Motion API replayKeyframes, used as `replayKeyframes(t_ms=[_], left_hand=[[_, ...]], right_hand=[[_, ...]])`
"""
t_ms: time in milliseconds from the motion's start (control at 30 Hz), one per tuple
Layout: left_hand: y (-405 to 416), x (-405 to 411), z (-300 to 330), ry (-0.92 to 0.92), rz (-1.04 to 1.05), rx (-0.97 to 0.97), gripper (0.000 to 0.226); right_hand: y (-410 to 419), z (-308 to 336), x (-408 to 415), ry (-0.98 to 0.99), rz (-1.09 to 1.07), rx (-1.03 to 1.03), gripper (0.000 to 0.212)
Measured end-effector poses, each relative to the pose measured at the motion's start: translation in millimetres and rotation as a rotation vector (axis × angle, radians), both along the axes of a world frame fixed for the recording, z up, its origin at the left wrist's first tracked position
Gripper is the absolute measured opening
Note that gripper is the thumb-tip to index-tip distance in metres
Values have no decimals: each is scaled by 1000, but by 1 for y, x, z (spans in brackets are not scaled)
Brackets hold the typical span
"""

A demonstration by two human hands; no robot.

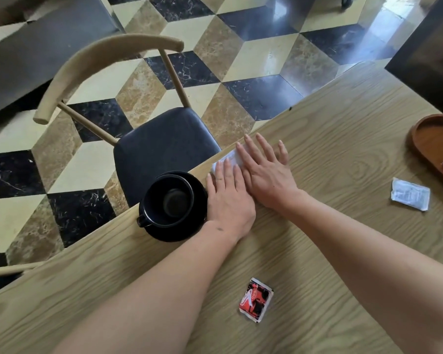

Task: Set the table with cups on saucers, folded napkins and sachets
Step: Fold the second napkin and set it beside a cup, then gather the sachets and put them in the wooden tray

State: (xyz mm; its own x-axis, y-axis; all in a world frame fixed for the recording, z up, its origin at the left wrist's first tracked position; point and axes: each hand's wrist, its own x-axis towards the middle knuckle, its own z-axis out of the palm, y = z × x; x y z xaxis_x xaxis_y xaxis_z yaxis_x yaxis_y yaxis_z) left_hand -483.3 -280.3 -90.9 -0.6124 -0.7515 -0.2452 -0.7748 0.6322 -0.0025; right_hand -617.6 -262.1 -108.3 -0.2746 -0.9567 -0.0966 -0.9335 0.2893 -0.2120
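Both bare forearms reach forward side by side. The left hand (229, 198) lies palm down with fingers straight and together. The right hand (266, 172) lies flat just beside it, slightly further forward, fingers straight and a little spread.

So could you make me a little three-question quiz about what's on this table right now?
1. True or false: the cup stands on a saucer.
2. What do both hands, left hand and right hand, press flat? A) napkin B) tray C) red sachet
3. Fill in: the white sachet lies on the table beside the wooden ____.

Key: 1 true; 2 A; 3 tray.
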Motion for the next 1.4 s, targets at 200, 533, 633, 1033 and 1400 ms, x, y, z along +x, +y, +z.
replayKeyframes(t_ms=[200,533,633,1033,1400], left_hand=[[-6,-5,2,-106,14,122,69],[73,78,76,650,151,108,33],[127,163,70,725,423,115,21],[166,311,78,652,1364,481,2],[130,285,55,559,1523,578,29]], right_hand=[[-3,1,-3,6,28,81,65],[44,71,68,-339,-399,-224,53],[87,81,127,-442,-459,-204,40],[208,100,314,-834,-495,210,24],[150,72,349,-624,-384,373,34]])
